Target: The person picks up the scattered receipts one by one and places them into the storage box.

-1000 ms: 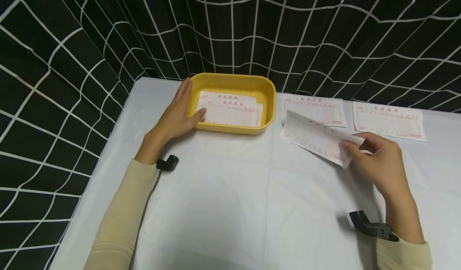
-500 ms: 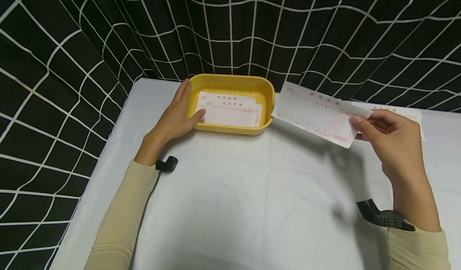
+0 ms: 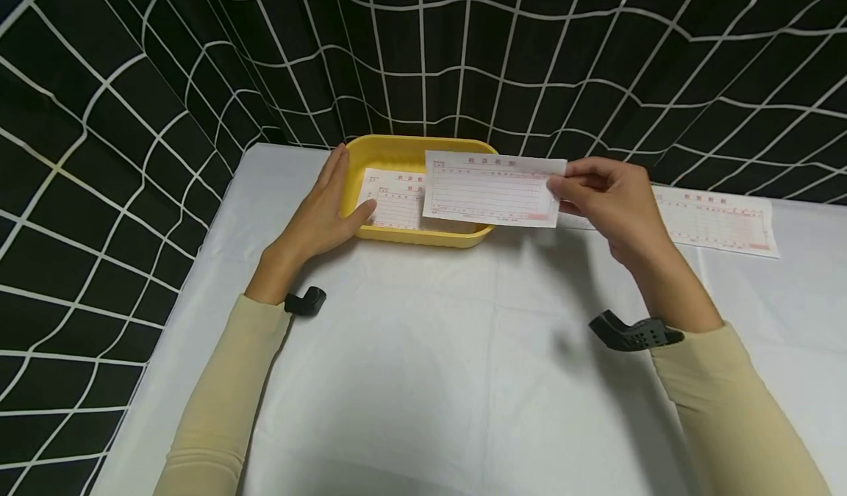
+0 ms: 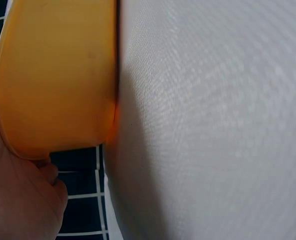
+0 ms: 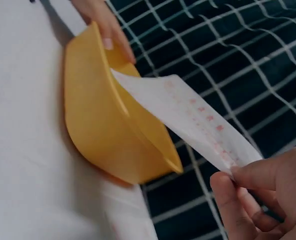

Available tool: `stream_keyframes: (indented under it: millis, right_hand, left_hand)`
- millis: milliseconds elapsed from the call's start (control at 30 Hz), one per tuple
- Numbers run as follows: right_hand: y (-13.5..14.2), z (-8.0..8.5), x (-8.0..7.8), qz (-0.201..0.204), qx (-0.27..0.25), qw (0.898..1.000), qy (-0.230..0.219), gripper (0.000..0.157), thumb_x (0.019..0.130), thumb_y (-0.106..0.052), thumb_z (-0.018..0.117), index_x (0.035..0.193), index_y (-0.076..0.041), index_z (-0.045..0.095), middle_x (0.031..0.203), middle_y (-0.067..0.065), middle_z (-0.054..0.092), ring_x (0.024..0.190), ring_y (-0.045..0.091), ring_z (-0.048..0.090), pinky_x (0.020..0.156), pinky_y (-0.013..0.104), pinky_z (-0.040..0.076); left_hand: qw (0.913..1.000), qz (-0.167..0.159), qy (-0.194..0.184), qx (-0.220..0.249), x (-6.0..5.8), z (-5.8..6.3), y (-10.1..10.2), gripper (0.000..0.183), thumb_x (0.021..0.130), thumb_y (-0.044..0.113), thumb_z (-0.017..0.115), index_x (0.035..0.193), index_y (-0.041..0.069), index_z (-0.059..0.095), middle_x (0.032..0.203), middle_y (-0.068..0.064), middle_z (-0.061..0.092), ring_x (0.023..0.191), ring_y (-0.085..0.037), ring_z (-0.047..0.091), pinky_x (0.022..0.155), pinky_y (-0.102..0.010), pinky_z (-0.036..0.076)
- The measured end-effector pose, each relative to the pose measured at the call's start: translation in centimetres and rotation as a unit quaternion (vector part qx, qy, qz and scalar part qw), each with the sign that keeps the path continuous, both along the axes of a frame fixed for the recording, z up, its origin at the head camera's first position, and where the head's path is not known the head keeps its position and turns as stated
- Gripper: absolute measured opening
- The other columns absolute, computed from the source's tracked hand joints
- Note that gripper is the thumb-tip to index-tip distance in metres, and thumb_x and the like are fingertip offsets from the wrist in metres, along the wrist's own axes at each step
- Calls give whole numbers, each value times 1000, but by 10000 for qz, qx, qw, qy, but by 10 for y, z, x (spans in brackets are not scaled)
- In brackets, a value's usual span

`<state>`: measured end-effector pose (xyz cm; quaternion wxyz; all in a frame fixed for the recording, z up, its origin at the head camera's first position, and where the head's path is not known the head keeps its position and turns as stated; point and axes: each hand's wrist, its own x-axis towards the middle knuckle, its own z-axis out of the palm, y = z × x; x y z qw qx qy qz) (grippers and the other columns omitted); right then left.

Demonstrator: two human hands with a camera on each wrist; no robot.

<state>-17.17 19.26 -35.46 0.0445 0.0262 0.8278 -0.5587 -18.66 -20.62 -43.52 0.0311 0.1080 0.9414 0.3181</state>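
My right hand (image 3: 618,206) pinches a white receipt slip (image 3: 492,189) with red print by its right end, between thumb and fingers. The slip hangs over the right part of a yellow plastic basket (image 3: 423,239). Inside the basket lie overlapping receipt slips (image 3: 392,206), partly covered by the held one in the head view. At the basket's left end, my left hand (image 3: 314,217) holds the rim, thumb over the front edge and fingers along the side. The right wrist view shows the held slip (image 5: 188,117) bending slightly above the basket's rim (image 5: 120,100).
Right of the basket, another slip (image 3: 574,222) lies on the white tablecloth (image 3: 397,356), mostly hidden behind my right hand. Farther right lies one more receipt slip (image 3: 721,220). A black cloth with a white grid (image 3: 450,48) rises behind and left of the table.
My right hand has raised the receipt slip off the table and carried it left, over the basket, turning it nearly level. The left hand stays on the basket.
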Motion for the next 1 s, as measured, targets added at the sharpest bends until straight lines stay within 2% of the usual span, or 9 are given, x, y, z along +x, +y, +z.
stream_keyframes:
  millis: [267, 433, 700, 767, 867, 933, 1000]
  right_hand:
    - [-47, -4, -18, 309, -36, 9994, -178, 28, 98, -11, 73, 121, 5, 71, 96, -6, 67, 82, -1, 70, 77, 16, 62]
    - [-74, -7, -27, 393, -124, 9988, -249, 24, 98, -9, 72, 117, 6, 71, 94, 0, 66, 78, 2, 68, 73, 15, 61]
    - [-110, -21, -41, 421, -55, 9982, -429, 23, 98, -7, 72, 117, 6, 71, 99, 10, 65, 79, 12, 68, 73, 17, 62]
    - [-118, -25, -42, 383, 184, 9986, -319, 21, 97, -9, 72, 114, 5, 74, 97, 10, 67, 80, 14, 68, 71, 15, 60]
    - [-129, -29, -43, 381, 809, 9959, 169, 18, 95, -12, 77, 107, 2, 77, 95, 13, 72, 82, 18, 66, 71, 16, 56]
    - [-133, -29, -42, 431, 1270, 9895, 546, 21, 94, -16, 79, 106, 1, 78, 96, 15, 75, 85, 20, 67, 74, 23, 54]
    - [-136, -28, -40, 514, 1592, 9826, 808, 28, 94, -22, 80, 110, 1, 78, 103, 18, 77, 92, 24, 69, 83, 32, 57]
  left_hand:
    - [10000, 19, -71, -24, -1, -1, -1, 99, 100, 52, 57, 171, 11, 1, 182, -4, -4, 168, -25, 10, 136, -50, 20]
    - [10000, -19, -36, -32, -1, -1, -1, 99, 100, 52, 57, 171, 10, 2, 181, -4, -3, 168, -25, 10, 135, -50, 21]
    - [9999, -15, -100, 42, 0, 0, -1, 100, 100, 51, 58, 171, 11, 1, 182, -3, -3, 168, -26, 13, 135, -50, 22]
    - [9999, -13, -113, 43, 0, 0, -1, 100, 100, 51, 58, 171, 11, 1, 182, -3, -3, 168, -26, 13, 135, -50, 22]
    - [9999, -15, -129, 40, -1, 0, -1, 100, 100, 52, 57, 171, 11, 1, 182, -3, -4, 168, -26, 11, 135, -50, 21]
    - [9999, -22, -121, 32, -1, 0, -2, 100, 100, 52, 57, 171, 11, 1, 181, -3, -4, 168, -26, 11, 135, -50, 21]
    - [9999, -32, -108, 1, -1, 0, -2, 99, 101, 53, 57, 171, 10, 1, 181, -3, -4, 168, -25, 11, 135, -50, 21]
